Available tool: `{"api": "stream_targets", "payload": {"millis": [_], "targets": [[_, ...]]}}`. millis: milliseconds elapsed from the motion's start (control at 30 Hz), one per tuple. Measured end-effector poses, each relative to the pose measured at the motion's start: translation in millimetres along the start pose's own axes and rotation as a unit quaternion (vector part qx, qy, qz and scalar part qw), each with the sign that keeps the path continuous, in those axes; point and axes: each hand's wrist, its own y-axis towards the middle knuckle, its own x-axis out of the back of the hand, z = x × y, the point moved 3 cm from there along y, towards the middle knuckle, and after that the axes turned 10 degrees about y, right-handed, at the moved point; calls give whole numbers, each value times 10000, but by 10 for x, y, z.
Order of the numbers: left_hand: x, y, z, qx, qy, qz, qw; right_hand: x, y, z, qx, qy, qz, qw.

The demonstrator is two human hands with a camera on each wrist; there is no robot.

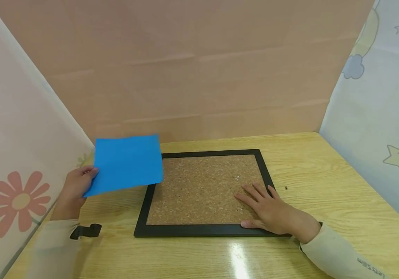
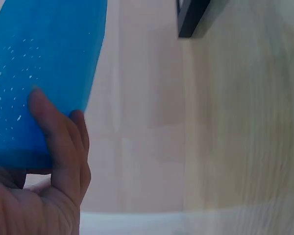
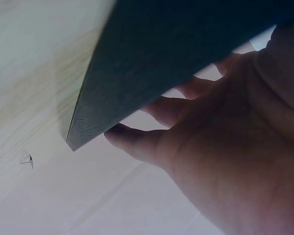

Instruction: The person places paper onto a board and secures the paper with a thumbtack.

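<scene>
A cork board in a black frame (image 1: 199, 229) lies flat on the wooden table. My right hand (image 1: 269, 211) rests flat on its near right corner, fingers straight and spread; in the right wrist view the dark frame (image 3: 152, 58) fills the top beside the hand (image 3: 225, 147). My left hand (image 1: 75, 188) holds a blue sheet of paper (image 1: 127, 163) by its lower left corner, lifted above the table at the board's far left corner. The left wrist view shows fingers (image 2: 54, 142) against the blue sheet (image 2: 39, 78).
A small pin (image 1: 285, 188) lies on the wooden table (image 1: 325, 193) right of the frame, also visible as a pin (image 3: 27, 160) in the right wrist view. Paper-covered walls close in the left, back and right. A black strap clip (image 1: 85, 231) sits at my left wrist.
</scene>
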Motion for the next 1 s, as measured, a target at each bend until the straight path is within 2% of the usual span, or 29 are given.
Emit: {"api": "stream_targets", "payload": {"millis": [100,267,467,733,1000], "targets": [[-167,-1,-44,-211,43,419,9989,-2,-4,-1,25,16,-2,10000],[-417,-39,-109,-137,-167,994,9948,-16,-8,-4,95,12,-43,9999],[-706,-107,-207,-107,-374,1437,9889,-13,-6,0,72,11,-11,10000],[-1072,-274,-359,-465,-472,1602,9849,-2,4,7,8,-73,-90,9999],[-1349,-354,-413,-468,-599,1646,9834,-9,17,-12,38,-118,-106,9999]]}}
